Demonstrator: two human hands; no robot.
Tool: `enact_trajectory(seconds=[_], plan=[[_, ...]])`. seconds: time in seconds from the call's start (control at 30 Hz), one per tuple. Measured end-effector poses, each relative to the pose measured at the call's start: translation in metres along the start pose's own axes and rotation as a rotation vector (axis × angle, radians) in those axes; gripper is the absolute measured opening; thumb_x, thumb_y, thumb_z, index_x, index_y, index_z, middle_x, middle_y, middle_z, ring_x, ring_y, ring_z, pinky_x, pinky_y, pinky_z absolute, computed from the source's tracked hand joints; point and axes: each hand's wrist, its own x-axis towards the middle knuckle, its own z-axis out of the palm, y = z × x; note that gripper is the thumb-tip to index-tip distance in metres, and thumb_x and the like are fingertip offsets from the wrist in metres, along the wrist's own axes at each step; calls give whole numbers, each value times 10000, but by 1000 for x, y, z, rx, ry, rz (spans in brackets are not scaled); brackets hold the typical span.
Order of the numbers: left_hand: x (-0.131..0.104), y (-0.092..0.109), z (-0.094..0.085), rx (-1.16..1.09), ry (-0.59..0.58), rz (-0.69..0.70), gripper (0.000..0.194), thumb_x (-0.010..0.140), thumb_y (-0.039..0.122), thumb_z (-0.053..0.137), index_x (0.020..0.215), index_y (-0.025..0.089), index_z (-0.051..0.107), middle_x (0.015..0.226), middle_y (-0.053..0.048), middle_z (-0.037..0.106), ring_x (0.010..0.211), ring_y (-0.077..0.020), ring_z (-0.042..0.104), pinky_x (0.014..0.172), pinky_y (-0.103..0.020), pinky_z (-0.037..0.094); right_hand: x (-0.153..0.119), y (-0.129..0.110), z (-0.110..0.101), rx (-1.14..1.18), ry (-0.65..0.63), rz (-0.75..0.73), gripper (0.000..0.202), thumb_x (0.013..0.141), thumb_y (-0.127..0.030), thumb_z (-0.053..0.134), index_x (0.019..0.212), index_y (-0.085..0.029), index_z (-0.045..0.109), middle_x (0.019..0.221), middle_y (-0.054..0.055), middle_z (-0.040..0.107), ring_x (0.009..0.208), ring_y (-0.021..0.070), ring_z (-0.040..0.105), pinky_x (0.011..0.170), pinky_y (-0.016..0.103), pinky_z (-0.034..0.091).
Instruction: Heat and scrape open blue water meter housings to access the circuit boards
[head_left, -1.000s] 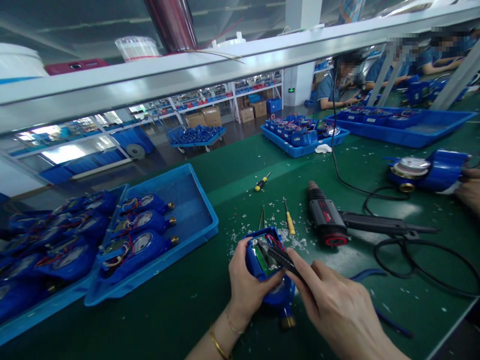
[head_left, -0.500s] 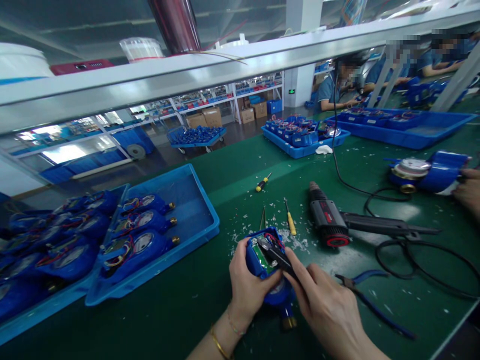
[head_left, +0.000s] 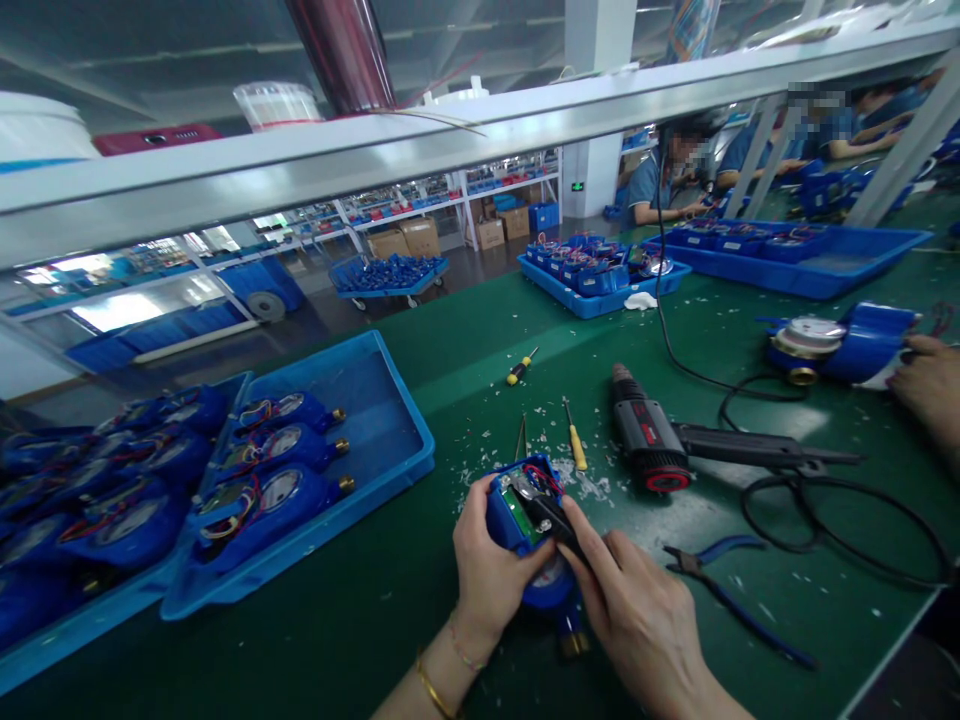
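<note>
My left hand is wrapped round the left side of a blue meter with a brass fitting at its lower end. The meter's open box shows a green circuit board and red wires. My right hand grips a black-handled tool, whose metal tip lies inside the box. Beyond the meter, a yellow screwdriver and thin tweezers lie among white scraps on the green table.
Blue trays of meters stand at the left. To the right lie a heat gun with its cable and blue-handled pliers. Another person's hand touches a meter. A metal shelf beam crosses above.
The view has shifted slightly, so the table items appear a little further left. Both hands keep their holds, with the tool tip still inside the box.
</note>
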Motion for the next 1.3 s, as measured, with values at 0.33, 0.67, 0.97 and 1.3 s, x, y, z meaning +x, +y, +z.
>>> enact_trajectory(seconds=[0.33,0.67,0.97,1.3], plan=[[0,-5,2,-52,-10,-3,731,619,497,866,1199,178,555,1134,-125,689,1048,-337,682,937,-499,547,7,3,-3,88,-4,36,435,1042,-315,453,1427,-121,514,707,-29,501,523,80,561,494,205,405],[2,-11,0,-201,-127,-30,764,644,479,841,1275,170,539,1173,-109,694,1061,-313,684,967,-460,555,44,39,-31,-47,16,-160,364,1049,-289,391,1316,-201,621,726,6,531,576,145,541,549,284,346],[-2,-7,3,-316,-148,-70,740,643,492,824,1251,175,548,1161,-114,695,1044,-314,694,946,-435,580,23,36,-12,-250,21,-146,574,935,-137,562,1494,-214,460,743,11,537,649,162,488,632,309,348],[-9,-2,9,-476,-182,-77,727,661,536,815,1233,184,538,1130,-112,716,986,-287,724,902,-403,611,33,63,-27,391,103,243,430,990,-240,552,1416,-185,533,1059,63,709,833,138,690,755,230,532]])
